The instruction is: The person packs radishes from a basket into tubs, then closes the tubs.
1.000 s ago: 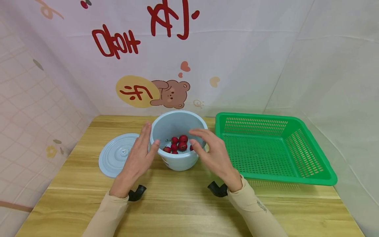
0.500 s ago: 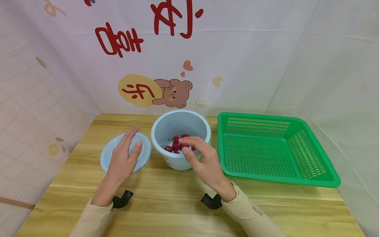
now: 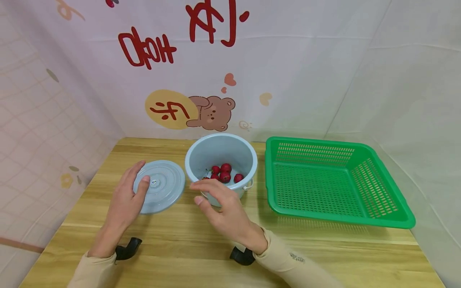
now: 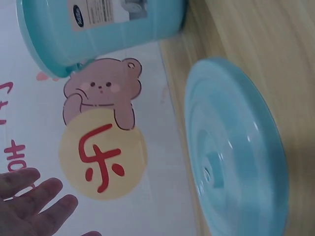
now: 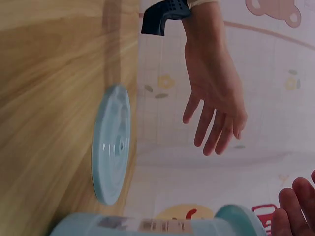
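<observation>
My left hand (image 3: 124, 204) hovers at the left edge of a round light-blue lid (image 3: 163, 186), its fingers extended and holding nothing. The lid lies flat on the table, knob upward, and the left wrist view shows it (image 4: 231, 152) apart from the fingers (image 4: 42, 209). To its right stands a light-blue bucket (image 3: 201, 152) with several small round red fruits (image 3: 225, 177) at the bottom. In front of the bucket is my right hand (image 3: 228, 212), loosely bent with nothing in it; it covers part of the bucket's front in the head view.
A green plastic basket (image 3: 360, 220) with slotted walls stands to the right of the bucket. Behind the wooden table (image 3: 187, 252) hangs a white printed cloth (image 3: 295, 80). Each wrist carries a black mount (image 3: 129, 249).
The left hand has moved left and down from beside the bucket, across the lid to its left edge. The right hand has shifted left and toward the front, uncovering more red fruits.
</observation>
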The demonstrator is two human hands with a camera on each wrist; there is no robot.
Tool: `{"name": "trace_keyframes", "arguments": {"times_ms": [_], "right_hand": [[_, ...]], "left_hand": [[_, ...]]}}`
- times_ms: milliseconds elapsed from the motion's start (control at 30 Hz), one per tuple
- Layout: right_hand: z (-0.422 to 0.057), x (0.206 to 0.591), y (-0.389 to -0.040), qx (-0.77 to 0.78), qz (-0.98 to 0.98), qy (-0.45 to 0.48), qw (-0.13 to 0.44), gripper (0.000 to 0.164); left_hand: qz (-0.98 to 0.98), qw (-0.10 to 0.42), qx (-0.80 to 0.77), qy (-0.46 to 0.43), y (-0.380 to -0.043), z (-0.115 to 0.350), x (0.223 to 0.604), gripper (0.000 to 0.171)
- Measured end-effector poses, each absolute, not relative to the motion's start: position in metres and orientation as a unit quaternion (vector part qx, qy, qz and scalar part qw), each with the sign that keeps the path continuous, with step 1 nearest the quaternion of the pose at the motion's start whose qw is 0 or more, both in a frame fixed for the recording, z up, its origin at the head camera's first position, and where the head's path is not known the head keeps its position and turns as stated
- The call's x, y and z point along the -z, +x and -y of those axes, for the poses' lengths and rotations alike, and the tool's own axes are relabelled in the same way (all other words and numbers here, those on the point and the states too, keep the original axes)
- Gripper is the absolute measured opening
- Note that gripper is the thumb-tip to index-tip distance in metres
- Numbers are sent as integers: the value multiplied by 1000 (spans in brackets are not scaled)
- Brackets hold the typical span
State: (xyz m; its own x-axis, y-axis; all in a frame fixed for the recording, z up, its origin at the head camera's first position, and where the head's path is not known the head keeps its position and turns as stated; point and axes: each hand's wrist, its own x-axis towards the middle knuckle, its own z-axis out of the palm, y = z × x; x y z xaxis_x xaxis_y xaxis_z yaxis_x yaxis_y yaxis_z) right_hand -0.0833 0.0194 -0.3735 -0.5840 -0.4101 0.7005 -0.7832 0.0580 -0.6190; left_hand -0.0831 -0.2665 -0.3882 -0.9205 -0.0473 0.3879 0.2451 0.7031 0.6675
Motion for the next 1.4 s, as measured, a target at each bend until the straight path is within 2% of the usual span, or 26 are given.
{"name": "trace_keyframes", "arguments": {"times_ms": [433, 667, 933, 1400], "right_hand": [[14, 389, -79, -511, 731, 438, 118, 30], [29, 398, -80, -522, 765, 376, 37, 36], [44, 410, -90, -529, 789, 311, -23, 44], [71, 434, -113, -541, 810, 208, -86, 55]], "left_hand": [[923, 166, 346, -23, -82, 302, 399, 55], [931, 148, 334, -9, -85, 320, 404, 57], [943, 109, 315, 11, -92, 335, 409, 65], [952, 45, 303, 23, -106, 360, 426, 76]]}}
